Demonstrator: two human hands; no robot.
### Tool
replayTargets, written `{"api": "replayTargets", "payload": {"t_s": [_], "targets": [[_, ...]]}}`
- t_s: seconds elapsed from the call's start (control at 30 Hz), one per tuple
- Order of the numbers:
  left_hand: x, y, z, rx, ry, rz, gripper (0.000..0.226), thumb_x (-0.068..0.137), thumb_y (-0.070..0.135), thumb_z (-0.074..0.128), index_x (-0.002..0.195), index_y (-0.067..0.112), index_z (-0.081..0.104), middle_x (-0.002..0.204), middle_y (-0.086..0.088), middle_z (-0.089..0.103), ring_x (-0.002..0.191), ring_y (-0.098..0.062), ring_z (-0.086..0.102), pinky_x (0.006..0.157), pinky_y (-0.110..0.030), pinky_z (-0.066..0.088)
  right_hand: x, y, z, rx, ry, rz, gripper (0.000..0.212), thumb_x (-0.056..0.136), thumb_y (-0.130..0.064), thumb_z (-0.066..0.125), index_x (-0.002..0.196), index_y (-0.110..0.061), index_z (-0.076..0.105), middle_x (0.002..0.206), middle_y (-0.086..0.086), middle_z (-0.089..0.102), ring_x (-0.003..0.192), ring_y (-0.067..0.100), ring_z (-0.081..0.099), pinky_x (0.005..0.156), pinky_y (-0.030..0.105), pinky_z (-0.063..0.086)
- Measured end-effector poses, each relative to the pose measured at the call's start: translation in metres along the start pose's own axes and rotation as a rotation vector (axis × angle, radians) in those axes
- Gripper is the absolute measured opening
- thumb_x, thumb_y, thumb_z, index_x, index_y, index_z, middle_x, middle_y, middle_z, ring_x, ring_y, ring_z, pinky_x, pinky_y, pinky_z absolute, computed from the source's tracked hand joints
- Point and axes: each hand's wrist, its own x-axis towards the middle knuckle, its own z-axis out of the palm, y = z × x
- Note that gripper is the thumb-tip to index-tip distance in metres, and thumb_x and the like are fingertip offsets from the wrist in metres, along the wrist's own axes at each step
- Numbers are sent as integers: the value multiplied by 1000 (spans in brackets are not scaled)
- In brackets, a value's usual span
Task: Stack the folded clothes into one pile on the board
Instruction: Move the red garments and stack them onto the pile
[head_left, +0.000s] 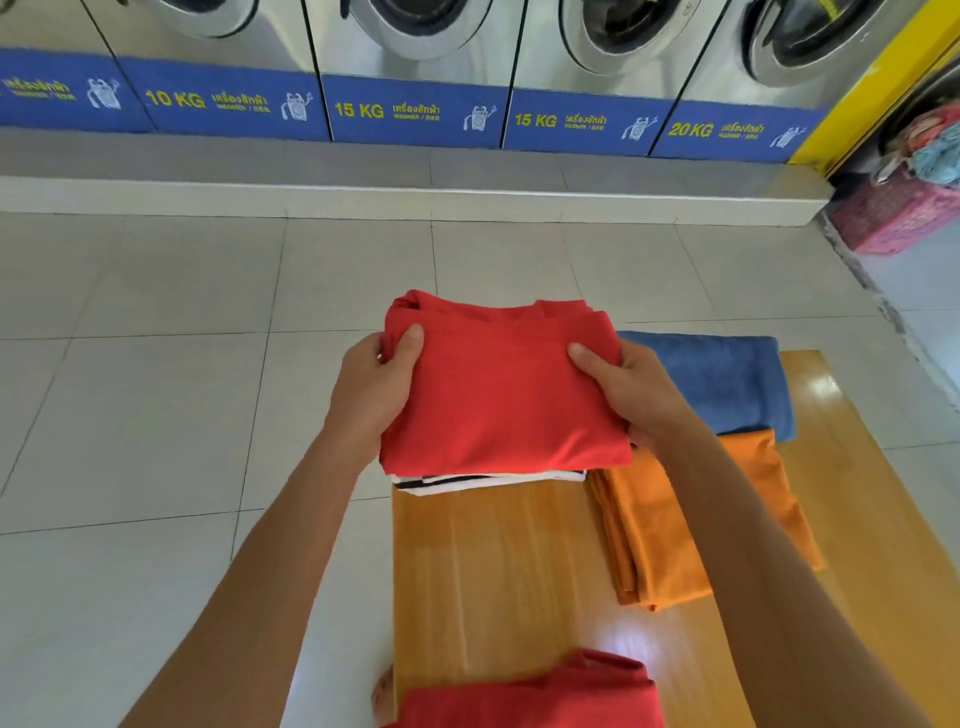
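Observation:
A folded red garment (498, 389) is held over the far left end of the wooden board (493, 566). My left hand (374, 384) grips its left edge and my right hand (628, 389) grips its right edge. Under it a folded black-and-white garment (488, 480) peeks out, lying on the board. To the right on the board lies a folded orange cloth (675, 525), and behind it a folded blue cloth (727, 379). Red fabric (530, 696) shows at the bottom edge of the view; I cannot tell whether it is a folded garment or worn clothing.
The board rests on a pale tiled floor (156, 389). A row of washing machines (415, 109) with blue labels stands on a raised step at the back. A pink basket (904, 208) full of laundry sits at the far right.

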Motion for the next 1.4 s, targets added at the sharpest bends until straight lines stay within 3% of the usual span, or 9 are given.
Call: {"api": "replayTargets", "payload": {"t_s": [0.1, 0.2, 0.33, 0.63, 0.93, 1.1, 1.2, 1.3, 1.4], "targets": [[31, -15, 9, 120, -12, -79, 52, 93, 51, 53, 132, 16, 54, 120, 2, 61, 105, -23, 61, 93, -41, 51, 29, 14, 17, -223, 50, 12, 38, 92, -37, 67, 119, -10, 65, 113, 8, 72, 104, 27, 69, 95, 48, 55], [41, -40, 13, 232, 13, -137, 43, 97, 42, 49, 124, 10, 58, 116, -7, 64, 101, -28, 61, 88, -42, 51, 40, 34, 30, -405, 55, 75, 45, 95, -41, 59, 123, -6, 59, 120, 11, 66, 111, 31, 63, 98, 48, 50], [44, -41, 10, 171, 84, -64, 25, 97, 36, 53, 110, 15, 60, 106, -3, 64, 96, -25, 62, 79, -38, 50, 46, 36, 29, -405, 149, 1, 33, 98, -34, 55, 117, -8, 62, 111, 9, 67, 105, 29, 64, 91, 41, 51], [36, -66, 25, 245, 132, -73, 47, 99, 44, 47, 129, 8, 53, 120, -9, 60, 100, -24, 56, 80, -34, 44, 46, 46, 31, -600, 117, -8, 38, 102, -33, 48, 117, 1, 55, 117, 19, 65, 110, 37, 60, 85, 37, 44], [30, -62, 16, 285, 120, -102, 57, 98, 51, 46, 136, 8, 49, 128, -10, 59, 114, -30, 58, 85, -37, 47, 30, 35, 32, -608, 137, -16, 40, 100, -30, 53, 125, 0, 49, 121, 18, 63, 104, 31, 60, 78, 33, 41], [-11, -62, 4, 353, 127, -81, 58, 101, 46, 43, 147, 11, 42, 142, -9, 53, 127, -28, 53, 102, -42, 43, -23, 25, 32, -548, 221, -191, 53, 96, -27, 59, 142, -5, 44, 138, 11, 53, 126, 26, 51, 94, 30, 39], [-53, -73, -3, 364, 159, -84, 58, 101, 44, 41, 150, 14, 37, 151, -7, 45, 136, -26, 45, 106, -41, 38, -63, 35, 22, -452, 249, -223, 48, 95, -28, 61, 138, -10, 50, 134, 3, 56, 125, 19, 52, 99, 31, 43], [-107, -94, -6, 374, 141, -114, 55, 101, 44, 42, 149, 15, 40, 150, -6, 45, 135, -24, 45, 102, -36, 36, -108, 64, 4, -401, 275, -164, 36, 93, -27, 64, 126, -13, 58, 116, -4, 60, 111, 16, 58, 90, 29, 45], [-163, -124, -8, 401, 103, -176, 58, 101, 47, 41, 147, 12, 42, 147, -7, 48, 132, -24, 47, 103, -36, 37, -155, 104, -18, -370, 273, -17, 36, 92, -27, 66, 124, -11, 60, 120, 4, 66, 107, 22, 64, 94, 41, 51]]}}
